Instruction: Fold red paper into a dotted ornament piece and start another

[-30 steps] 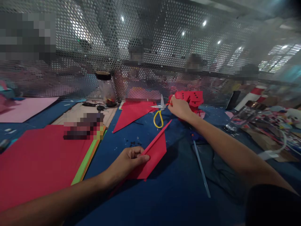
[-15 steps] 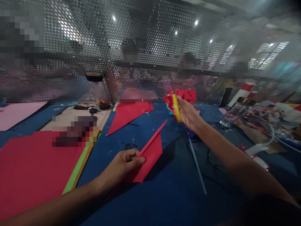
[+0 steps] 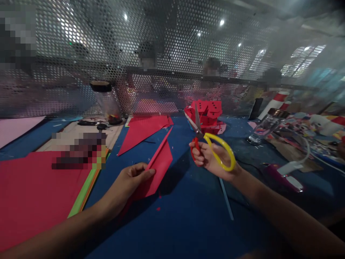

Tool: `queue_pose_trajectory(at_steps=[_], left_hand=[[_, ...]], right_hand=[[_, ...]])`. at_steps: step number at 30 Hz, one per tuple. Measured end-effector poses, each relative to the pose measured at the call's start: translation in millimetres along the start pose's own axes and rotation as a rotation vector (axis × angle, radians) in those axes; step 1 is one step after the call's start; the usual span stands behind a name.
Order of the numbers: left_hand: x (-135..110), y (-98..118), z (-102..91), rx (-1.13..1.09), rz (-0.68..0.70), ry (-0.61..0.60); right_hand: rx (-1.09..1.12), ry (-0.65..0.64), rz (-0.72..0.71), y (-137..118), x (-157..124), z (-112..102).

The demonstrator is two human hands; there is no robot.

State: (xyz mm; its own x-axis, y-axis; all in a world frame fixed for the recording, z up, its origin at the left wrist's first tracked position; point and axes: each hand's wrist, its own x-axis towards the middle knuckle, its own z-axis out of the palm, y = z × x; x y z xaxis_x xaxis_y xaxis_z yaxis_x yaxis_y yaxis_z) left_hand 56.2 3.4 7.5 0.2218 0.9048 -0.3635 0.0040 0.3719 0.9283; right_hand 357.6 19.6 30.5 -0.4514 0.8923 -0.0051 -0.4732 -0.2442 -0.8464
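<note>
My left hand (image 3: 134, 180) pinches a folded red sheet of paper (image 3: 161, 163) between thumb and fingers, holding it tilted above the blue table. To its right, my right hand (image 3: 211, 156) holds a pair of scissors (image 3: 198, 133) with one red and one yellow handle loop. Its blades point away from me and stand apart; they do not touch the paper. Small red scraps (image 3: 158, 209) are near the paper. Beyond the scissors sits a pile of cut red paper pieces (image 3: 208, 117) with black dots or holes.
Large red sheets (image 3: 27, 194) over green and orange ones are stacked at left. A red triangular sheet (image 3: 145, 131) lies at the back. Jars (image 3: 107, 104) stand near the perforated metal screen (image 3: 167, 43). A pale blue strip (image 3: 226, 201), a white cable (image 3: 306, 151) and clutter lie at right.
My right hand has come down and nearer, turning the scissors so their parted blades and both loops show. The paper in my left hand has shifted left. Red scraps now show below it.
</note>
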Motion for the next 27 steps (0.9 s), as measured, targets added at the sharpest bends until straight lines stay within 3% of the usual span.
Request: queue_pose_trajectory(at_steps=[4,8,15,19,27], left_hand=[[0.7,4.9,-6.3,-0.005,0.062,0.013],[0.2,13.1,-8.2,0.013,0.097,0.072],[-1.6,23.0,-8.7,0.031,0.091,0.106],[-2.5,23.2,-8.8,0.054,0.121,0.093],[-1.3,29.5,-9.1,0.032,0.147,0.153]], right_hand=[[-0.099,-0.076,0.09,9.0,-5.0,0.1],[-0.355,-0.052,0.08,11.4,-11.8,-3.4],[-0.816,-0.049,0.307,4.3,-21.8,10.2],[-0.856,-0.052,0.39,-0.4,-23.8,17.9],[-0.91,-0.043,0.395,-4.7,-25.3,14.5]])
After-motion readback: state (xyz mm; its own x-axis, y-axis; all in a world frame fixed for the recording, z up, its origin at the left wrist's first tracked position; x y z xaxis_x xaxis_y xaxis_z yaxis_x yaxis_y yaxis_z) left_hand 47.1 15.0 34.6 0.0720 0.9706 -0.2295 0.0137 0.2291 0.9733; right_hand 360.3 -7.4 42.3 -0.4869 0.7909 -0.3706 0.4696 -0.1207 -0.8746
